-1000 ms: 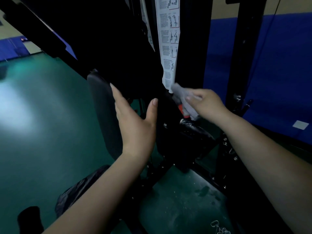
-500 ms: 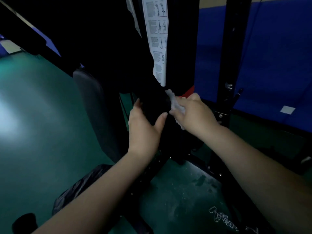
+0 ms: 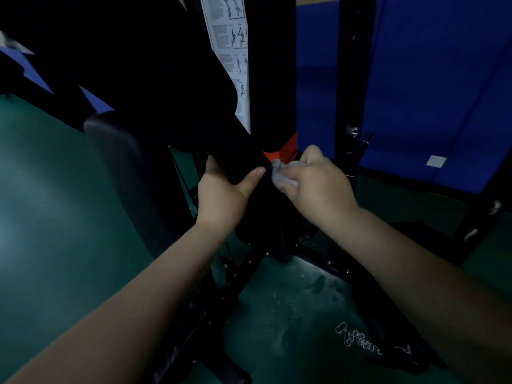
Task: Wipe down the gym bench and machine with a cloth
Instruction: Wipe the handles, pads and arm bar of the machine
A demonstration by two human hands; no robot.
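Cloth (image 3: 285, 174) lower on machine (image 3: 241, 159); left hand (image 3: 224, 189) now gripping it.

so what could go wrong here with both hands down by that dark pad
The left hand grips the black pad close to the frame joint, so fingers might get pinched if it swings. The cloth in the right hand could snag on the orange part. The dim light may hide missed spots.
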